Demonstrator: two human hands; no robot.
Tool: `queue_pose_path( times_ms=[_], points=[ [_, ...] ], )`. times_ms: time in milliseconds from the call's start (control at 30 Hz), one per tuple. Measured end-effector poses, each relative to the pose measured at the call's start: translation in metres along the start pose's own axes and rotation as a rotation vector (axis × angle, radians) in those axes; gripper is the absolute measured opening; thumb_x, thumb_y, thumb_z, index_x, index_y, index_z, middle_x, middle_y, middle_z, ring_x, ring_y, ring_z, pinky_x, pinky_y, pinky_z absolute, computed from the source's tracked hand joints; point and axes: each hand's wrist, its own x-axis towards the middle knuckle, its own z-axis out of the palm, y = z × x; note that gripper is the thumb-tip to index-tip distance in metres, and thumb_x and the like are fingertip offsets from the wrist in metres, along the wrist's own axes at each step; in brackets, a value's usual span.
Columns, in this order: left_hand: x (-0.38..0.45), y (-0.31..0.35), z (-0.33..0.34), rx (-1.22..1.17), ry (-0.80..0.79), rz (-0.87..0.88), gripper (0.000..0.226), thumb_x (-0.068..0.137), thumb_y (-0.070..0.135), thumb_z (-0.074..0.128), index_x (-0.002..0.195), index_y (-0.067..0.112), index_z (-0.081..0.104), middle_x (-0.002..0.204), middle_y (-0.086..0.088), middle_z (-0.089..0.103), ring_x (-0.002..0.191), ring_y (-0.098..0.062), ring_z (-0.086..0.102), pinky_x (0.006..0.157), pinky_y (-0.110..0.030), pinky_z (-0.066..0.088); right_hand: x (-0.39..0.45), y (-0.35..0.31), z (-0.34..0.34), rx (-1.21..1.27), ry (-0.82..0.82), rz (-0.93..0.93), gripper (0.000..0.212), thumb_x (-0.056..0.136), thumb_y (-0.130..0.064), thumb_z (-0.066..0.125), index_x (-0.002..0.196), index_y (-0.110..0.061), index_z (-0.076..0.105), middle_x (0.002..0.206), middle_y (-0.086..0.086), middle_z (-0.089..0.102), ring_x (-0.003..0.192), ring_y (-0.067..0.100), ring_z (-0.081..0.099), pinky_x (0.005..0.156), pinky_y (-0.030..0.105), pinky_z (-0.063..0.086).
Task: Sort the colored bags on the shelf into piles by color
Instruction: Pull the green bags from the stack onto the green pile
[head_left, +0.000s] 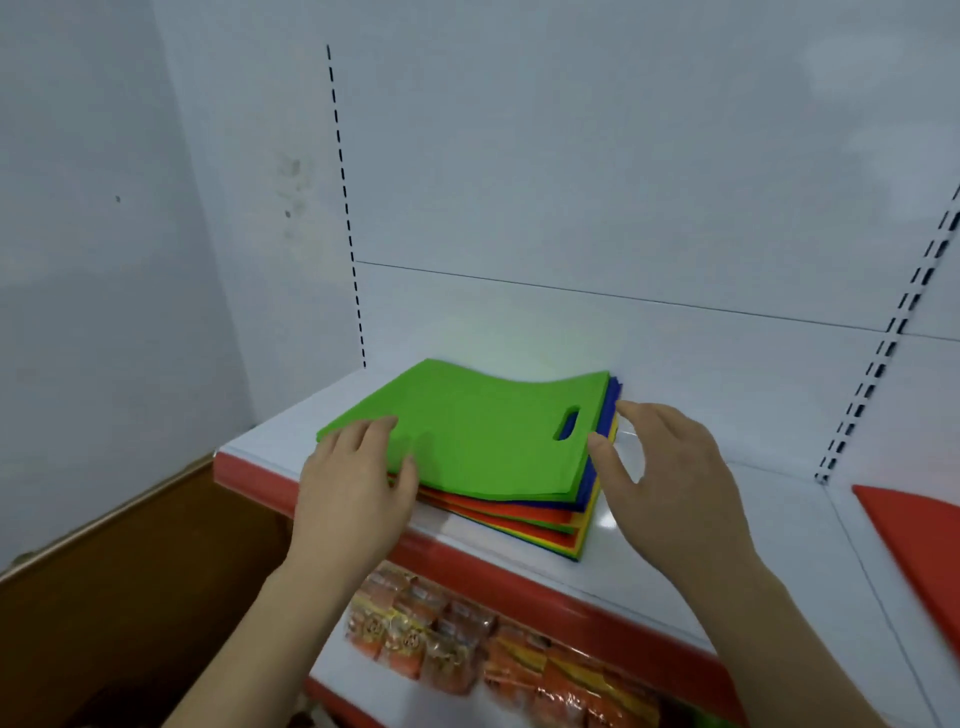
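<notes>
Head view of a white shelf (675, 561) with a red front edge (519, 582). A stack of flat colored bags (519, 512) lies on the shelf, toward its left end and close to the back panel (571, 182). The top bag is a green bag (467, 431) with an oval handle slot (569, 422) near its right edge; its far side bows slightly upward. Below it, blue, red, orange, yellow and further green layers show as thin bands along the stack's near and right sides.

The left hand (358, 483) lies on the stack's near left corner: the fingers (374, 431) rest flat and fairly straight on the green bag, and the thumb (408, 478) lies along the stack's edge. Whether the thumb hooks under the top bag cannot be told.

The right hand (670, 478) stands just beside the stack's right edge, spread and relaxed, grasping nothing. Its thumb tip sits at the green bag's right edge and its forefinger (631, 410) reaches toward the blue layer behind the slot; actual contact cannot be confirmed.

A separate red bag (914, 525) lies well apart at the right, on the neighboring section and partly out of frame. Orange packets (447, 644) fill the shelf below. Slotted uprights (345, 208) flank the back panel.
</notes>
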Motion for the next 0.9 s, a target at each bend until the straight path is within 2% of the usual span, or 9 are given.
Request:
queue_pose_path(
  times_ms=[133,267,433,500,600,667,733,800,900],
  points=[
    [0.042,-0.019,0.024,0.02,-0.017,0.058,0.058,0.082,0.043,0.039,0.12,0.005,0.062,0.109,-0.014,0.066,0.1,-0.037,0.059,0.086,-0.046,0.051,0.027,-0.006,0.016,-0.033,-0.071,0.077,0.046,0.091,-0.042,0.058,0.127,-0.014,0.06,0.126,0.005,0.06,0.119,0.025,0.048,0.102,0.035,0.036],
    [0.08,-0.04,0.043,0.06,-0.059,0.107,0.057,0.078,0.042,0.039,0.115,0.005,0.061,0.1,-0.017,0.065,0.089,-0.04,0.059,0.076,-0.047,0.052,0.044,-0.014,0.027,-0.097,-0.133,0.115,0.052,0.092,-0.05,0.052,0.133,-0.018,0.056,0.133,0.0,0.056,0.123,0.022,0.045,0.104,0.032,0.035],
    [0.108,-0.057,0.061,0.122,-0.21,0.165,0.052,0.076,0.041,0.057,0.113,0.004,0.062,0.099,-0.018,0.063,0.087,-0.041,0.058,0.072,-0.046,0.051,0.049,-0.033,0.032,-0.232,-0.238,0.203,0.052,0.092,-0.052,0.05,0.135,-0.023,0.052,0.133,-0.001,0.054,0.123,0.022,0.045,0.101,0.034,0.039],
    [0.117,-0.065,0.065,0.143,-0.263,0.149,0.051,0.079,0.045,0.064,0.11,0.006,0.061,0.103,-0.016,0.061,0.093,-0.039,0.055,0.075,-0.044,0.049,0.049,-0.042,0.036,-0.305,-0.247,0.271,0.052,0.091,-0.053,0.052,0.134,-0.024,0.054,0.128,0.001,0.057,0.119,0.024,0.047,0.098,0.036,0.041],
    [0.126,-0.076,0.067,0.236,-0.338,0.112,0.056,0.085,0.063,0.051,0.108,0.012,0.059,0.11,-0.008,0.056,0.105,-0.03,0.051,0.083,-0.039,0.046,0.044,-0.052,0.045,-0.416,-0.226,0.362,0.048,0.088,-0.054,0.055,0.125,-0.023,0.06,0.115,0.003,0.059,0.109,0.027,0.05,0.089,0.036,0.045],
    [0.13,-0.082,0.069,0.204,-0.363,0.136,0.056,0.087,0.066,0.046,0.108,0.015,0.055,0.112,-0.006,0.054,0.107,-0.028,0.051,0.084,-0.037,0.045,0.039,-0.053,0.051,-0.468,-0.241,0.424,0.045,0.085,-0.054,0.058,0.114,-0.02,0.064,0.103,0.004,0.056,0.099,0.027,0.053,0.082,0.034,0.046],
    [0.134,-0.088,0.071,0.089,-0.358,0.158,0.048,0.089,0.06,0.051,0.106,0.015,0.05,0.11,-0.007,0.055,0.104,-0.029,0.054,0.081,-0.038,0.046,0.034,-0.053,0.057,-0.431,-0.213,0.499,0.042,0.083,-0.052,0.063,0.111,-0.021,0.066,0.094,0.003,0.055,0.089,0.025,0.055,0.074,0.032,0.044],
    [0.136,-0.092,0.074,-0.01,-0.323,0.158,0.04,0.089,0.051,0.057,0.102,0.014,0.045,0.105,-0.009,0.056,0.099,-0.031,0.057,0.074,-0.039,0.046,0.031,-0.053,0.061,-0.387,-0.136,0.542,0.036,0.084,-0.047,0.065,0.109,-0.022,0.068,0.085,0.001,0.056,0.077,0.022,0.051,0.065,0.03,0.034],
    [0.135,-0.097,0.08,-0.101,-0.302,0.158,0.031,0.091,0.042,0.057,0.097,0.014,0.045,0.099,-0.01,0.056,0.092,-0.032,0.059,0.065,-0.038,0.042,0.028,-0.055,0.066,-0.428,-0.03,0.535,0.025,0.085,-0.041,0.067,0.1,-0.022,0.071,0.08,0.0,0.058,0.07,0.02,0.046,0.061,0.029,0.029]
  ],
)
